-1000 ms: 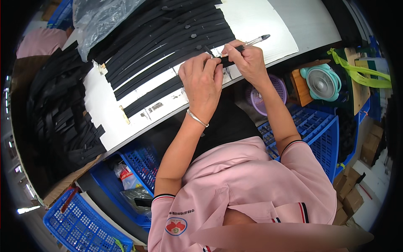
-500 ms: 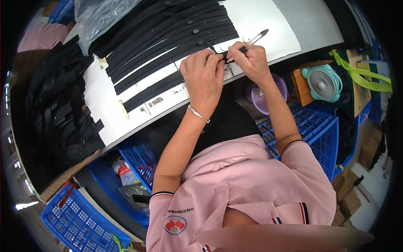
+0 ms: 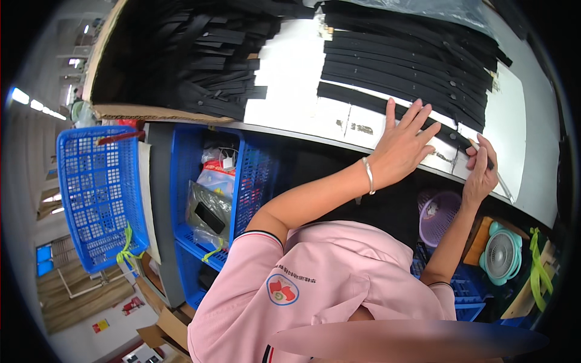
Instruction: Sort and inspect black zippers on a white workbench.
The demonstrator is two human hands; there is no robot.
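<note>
My left hand [image 3: 402,146] lies with fingers spread over a black fabric strip [image 3: 357,98], pressing it against a white board [image 3: 290,66]. At the right end of that strip, my right hand [image 3: 480,169] grips a clear-barrelled pen [image 3: 503,186], its tip by the strip and its back end slanting down to the right. Beyond my hands, several more black strips [image 3: 399,69] lie side by side on the board, with small dark round pieces on some of them. Dark marks and thin lines show on the board's near edge.
A cardboard box [image 3: 163,113] full of black strips stands at the left. Clear plastic [image 3: 436,11] lies at the back. Blue baskets [image 3: 103,199] hang left and stand below the table. Under the right side are a purple basket [image 3: 440,221] and a teal fan [image 3: 502,254].
The view has swung left, so the board appears farther right. My left hand has gone from pinching the strip to lying spread on it. My right hand still holds the pen, now tilted differently.
</note>
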